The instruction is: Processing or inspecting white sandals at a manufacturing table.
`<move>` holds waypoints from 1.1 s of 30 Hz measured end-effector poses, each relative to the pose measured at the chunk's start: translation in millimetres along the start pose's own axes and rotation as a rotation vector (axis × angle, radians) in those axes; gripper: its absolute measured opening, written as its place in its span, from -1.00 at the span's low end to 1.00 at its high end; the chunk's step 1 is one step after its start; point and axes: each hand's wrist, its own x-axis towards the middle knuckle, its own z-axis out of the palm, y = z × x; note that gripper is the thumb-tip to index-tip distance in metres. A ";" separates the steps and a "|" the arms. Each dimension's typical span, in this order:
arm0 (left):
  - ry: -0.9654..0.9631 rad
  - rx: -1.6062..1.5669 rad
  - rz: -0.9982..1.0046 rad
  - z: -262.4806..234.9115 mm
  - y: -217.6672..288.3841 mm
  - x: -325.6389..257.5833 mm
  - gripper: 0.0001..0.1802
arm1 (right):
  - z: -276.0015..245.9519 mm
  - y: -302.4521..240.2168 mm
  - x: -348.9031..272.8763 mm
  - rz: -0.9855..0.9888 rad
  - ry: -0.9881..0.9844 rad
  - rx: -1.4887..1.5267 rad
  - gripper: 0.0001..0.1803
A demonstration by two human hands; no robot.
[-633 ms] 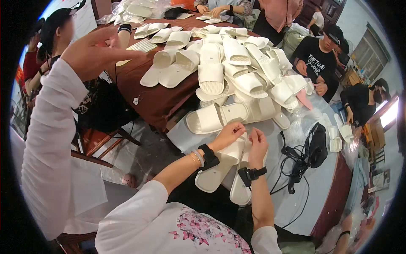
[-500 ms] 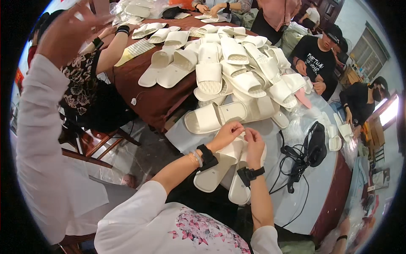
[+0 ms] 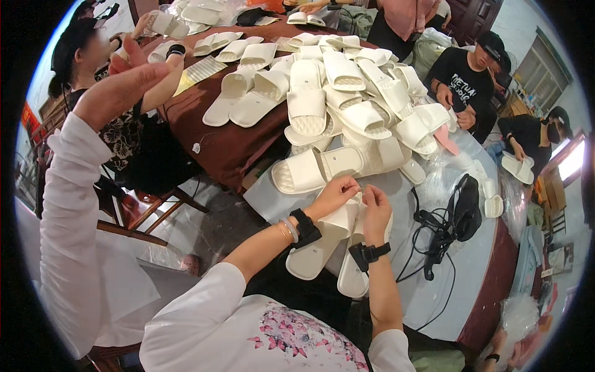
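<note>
My left hand [image 3: 334, 194] and my right hand [image 3: 375, 214] are raised close together, fingertips nearly meeting in a pinch. Whatever is between the fingers is too small to make out. Beneath them lies a pair of cream slippers, soles toward me: the left slipper [image 3: 308, 257] under my left wrist, the right slipper [image 3: 352, 279] partly hidden by my right hand and wrist. Just beyond, another cream slipper [image 3: 300, 171] lies sideways at the foot of a big heap of slippers [image 3: 347, 118]. Black devices are strapped to both my wrists.
A black pouch with tangled cords [image 3: 462, 211] lies right of my hands on the grey table cover [image 3: 427, 297]. At left, another person's raised white-sleeved arm [image 3: 71, 204] stands close. Other people handle slippers around the table. A wooden chair [image 3: 145, 223] stands at left.
My hands stay nearly in place, still pinched together. The white-sleeved arm at left has lowered slightly and shifted right. A co-worker at far left now holds up a slipper.
</note>
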 end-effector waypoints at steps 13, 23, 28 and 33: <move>0.005 0.042 0.009 2.2 7.3 -1.5 -0.86 | -2.6 2.6 -0.1 0.026 0.018 0.036 -0.79; 0.002 0.051 -0.006 0.6 5.6 -0.7 -0.86 | 2.2 -5.4 -2.8 0.022 0.101 0.021 -0.78; -0.016 0.046 -0.020 -1.7 3.5 0.3 -0.85 | 5.2 -6.6 -2.9 0.013 0.085 0.017 -0.79; -0.026 0.018 -0.020 -1.5 6.1 2.0 -0.84 | 1.0 -1.3 -1.3 0.010 0.075 0.021 -0.78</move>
